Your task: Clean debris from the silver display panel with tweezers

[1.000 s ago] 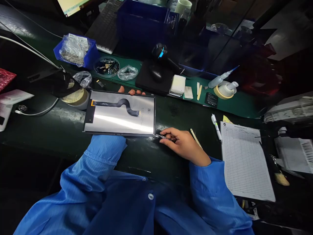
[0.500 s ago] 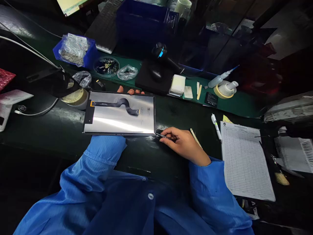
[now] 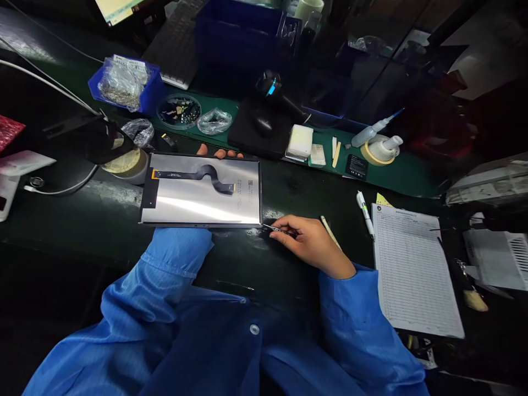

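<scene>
A tablet display panel [image 3: 198, 203], its silvery back facing up, lies across my left hand [image 3: 218, 154]. That hand supports it from beneath; only several fingertips curl over the far edge, and the palm is hidden. A black flex cable [image 3: 181, 175] runs from the panel's left side and bends in an S over the back. My right hand [image 3: 307, 239] is closed in a pinch on slim dark tweezers [image 3: 284, 231]. Their thin metal tip is at the panel's near right corner; whether it touches I cannot tell.
A printed form [image 3: 416, 269] and a white pen [image 3: 365, 214] lie to the right. Along the back are a blue parts bin [image 3: 150, 91], a round dish of small parts [image 3: 179, 113], a barcode scanner [image 3: 284, 102], a white block [image 3: 300, 141] and a tape roll [image 3: 377, 154].
</scene>
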`<action>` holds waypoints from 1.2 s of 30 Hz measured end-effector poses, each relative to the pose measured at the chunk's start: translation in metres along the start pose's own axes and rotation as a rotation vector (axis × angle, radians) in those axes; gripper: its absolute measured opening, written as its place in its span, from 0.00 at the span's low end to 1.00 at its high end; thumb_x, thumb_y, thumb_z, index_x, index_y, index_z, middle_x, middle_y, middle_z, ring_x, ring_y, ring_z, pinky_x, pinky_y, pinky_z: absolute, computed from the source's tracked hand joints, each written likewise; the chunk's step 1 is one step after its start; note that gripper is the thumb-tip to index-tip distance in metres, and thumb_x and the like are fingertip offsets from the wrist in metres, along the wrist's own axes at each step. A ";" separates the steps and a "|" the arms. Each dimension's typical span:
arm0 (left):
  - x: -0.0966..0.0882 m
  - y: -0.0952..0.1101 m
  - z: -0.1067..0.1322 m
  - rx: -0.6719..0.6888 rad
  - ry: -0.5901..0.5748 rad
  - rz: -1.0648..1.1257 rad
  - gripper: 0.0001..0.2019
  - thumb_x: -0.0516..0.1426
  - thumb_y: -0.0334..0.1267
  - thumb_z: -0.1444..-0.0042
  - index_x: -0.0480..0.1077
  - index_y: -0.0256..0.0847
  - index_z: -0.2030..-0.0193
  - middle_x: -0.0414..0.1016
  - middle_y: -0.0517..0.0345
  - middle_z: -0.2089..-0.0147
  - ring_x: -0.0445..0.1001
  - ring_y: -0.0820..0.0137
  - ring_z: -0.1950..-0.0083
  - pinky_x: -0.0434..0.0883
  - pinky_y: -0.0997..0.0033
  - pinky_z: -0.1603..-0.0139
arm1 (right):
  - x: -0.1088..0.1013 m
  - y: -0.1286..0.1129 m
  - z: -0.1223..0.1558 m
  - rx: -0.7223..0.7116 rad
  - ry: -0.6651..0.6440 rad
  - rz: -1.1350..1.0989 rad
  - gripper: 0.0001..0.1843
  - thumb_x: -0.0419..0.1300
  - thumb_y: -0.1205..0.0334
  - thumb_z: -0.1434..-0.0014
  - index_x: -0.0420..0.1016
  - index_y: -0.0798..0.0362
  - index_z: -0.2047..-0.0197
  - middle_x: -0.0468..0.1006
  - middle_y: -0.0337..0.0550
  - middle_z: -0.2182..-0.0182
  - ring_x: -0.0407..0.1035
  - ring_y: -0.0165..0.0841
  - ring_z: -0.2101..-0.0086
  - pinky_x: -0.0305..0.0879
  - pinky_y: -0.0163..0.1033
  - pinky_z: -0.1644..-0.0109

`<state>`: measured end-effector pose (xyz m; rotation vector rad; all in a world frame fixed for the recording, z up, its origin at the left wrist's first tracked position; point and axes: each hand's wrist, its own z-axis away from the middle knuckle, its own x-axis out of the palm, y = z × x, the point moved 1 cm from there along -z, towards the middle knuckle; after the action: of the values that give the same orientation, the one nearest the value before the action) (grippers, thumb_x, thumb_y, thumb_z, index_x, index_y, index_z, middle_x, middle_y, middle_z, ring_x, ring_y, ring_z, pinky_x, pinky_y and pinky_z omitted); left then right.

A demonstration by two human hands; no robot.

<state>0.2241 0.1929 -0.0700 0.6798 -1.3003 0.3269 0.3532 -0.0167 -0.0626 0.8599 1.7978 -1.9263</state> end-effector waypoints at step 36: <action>0.011 -0.003 0.005 0.023 0.046 -0.018 0.22 0.42 0.52 0.26 0.64 0.43 0.67 0.71 0.57 0.61 0.77 0.67 0.52 0.73 0.61 0.39 | -0.001 0.000 0.000 -0.033 -0.038 0.040 0.11 0.59 0.57 0.30 0.81 0.50 0.58 0.84 0.43 0.65 0.78 0.36 0.65 0.72 0.40 0.60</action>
<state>0.2252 0.1858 -0.0597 0.6990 -1.2482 0.3417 0.3539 -0.0166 -0.0617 0.8363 1.7720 -1.8706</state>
